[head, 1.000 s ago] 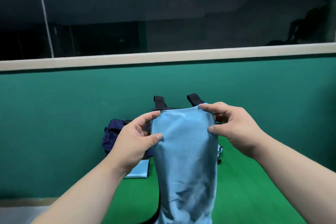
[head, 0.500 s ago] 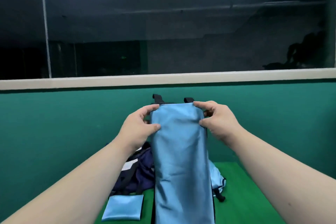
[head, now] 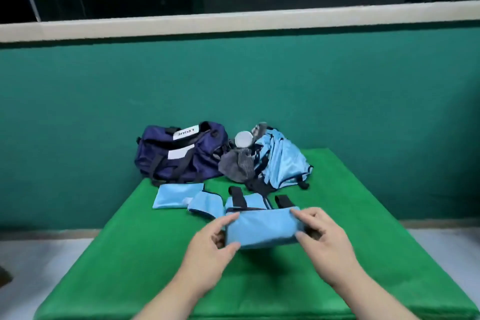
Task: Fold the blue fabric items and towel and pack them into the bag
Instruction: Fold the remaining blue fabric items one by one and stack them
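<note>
On table [head: 155, 267] | left hand [head: 207, 244]: pinches folded blue fabric [head: 262, 228] | right hand [head: 324, 236]: pinches it

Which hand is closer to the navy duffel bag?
Left. The left hand holds the folded blue fabric at its left end, in front of the navy duffel bag; the right hand holds its right end, farther right.
</note>
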